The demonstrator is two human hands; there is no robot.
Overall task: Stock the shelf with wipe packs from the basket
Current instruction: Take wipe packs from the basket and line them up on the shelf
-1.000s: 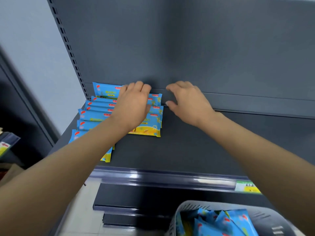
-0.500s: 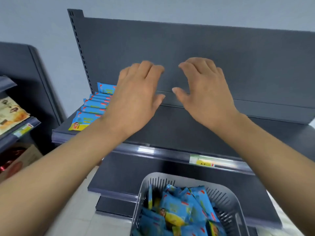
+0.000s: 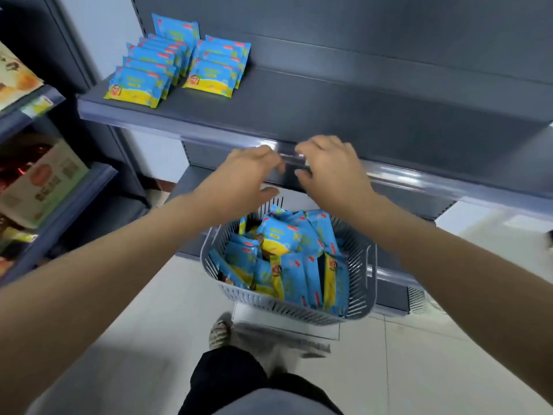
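Observation:
Two rows of blue-and-yellow wipe packs [image 3: 176, 61] lie at the left end of the dark grey shelf [image 3: 329, 115]. Below the shelf, a grey slatted basket [image 3: 287, 307] on a low ledge is full of more wipe packs [image 3: 284, 235], standing and leaning. My left hand [image 3: 248, 172] and my right hand [image 3: 329, 169] hover side by side in front of the shelf's front edge, just above the basket. Both hold nothing, with fingers loosely curled downward.
A neighbouring shelf unit at the left carries boxed goods [image 3: 42, 181]. Pale floor tiles [image 3: 419, 369] lie below, with my foot [image 3: 220, 333] near the basket. The shelf's right part is bare.
Both hands have pulled back from the packs on the shelf and come down toward the basket. The view has tilted downward, showing the basket and floor.

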